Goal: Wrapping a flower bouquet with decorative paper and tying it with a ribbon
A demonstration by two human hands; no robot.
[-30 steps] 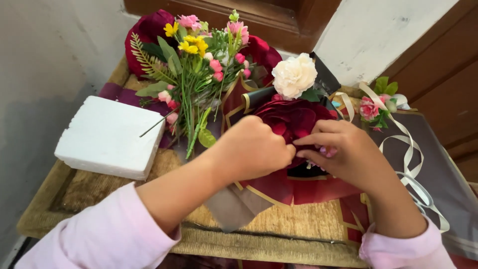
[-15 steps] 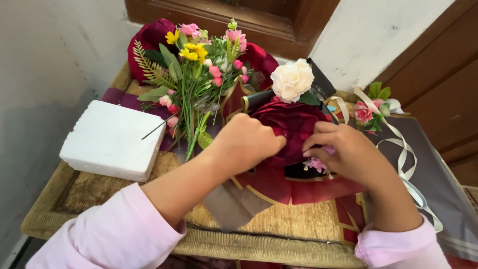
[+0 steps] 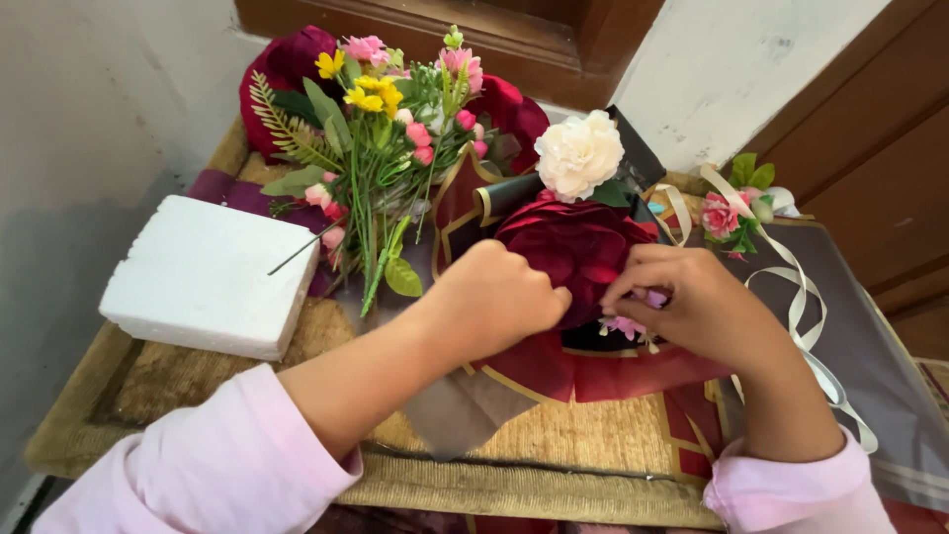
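Note:
My left hand [image 3: 494, 297] is closed in a fist against the left side of a dark red fabric rose [image 3: 573, 247], gripping it. My right hand [image 3: 687, 302] pinches small pink blossoms [image 3: 625, 324] at the rose's right edge. Both hands rest over dark red wrapping paper with gold trim [image 3: 593, 371]. A white flower [image 3: 578, 153] stands just behind the rose.
A white foam block [image 3: 203, 277] with a thin wire in it lies at the left. A bunch of mixed pink, yellow and green artificial flowers [image 3: 381, 129] lies behind my left hand. Cream ribbon [image 3: 801, 307] and a pink flower sprig [image 3: 727, 213] lie right, on a woven mat [image 3: 554, 489].
The view has shifted slightly. My right hand has moved closer to the rose and now pinches the small pink blossoms; my left hand stays clenched on the rose.

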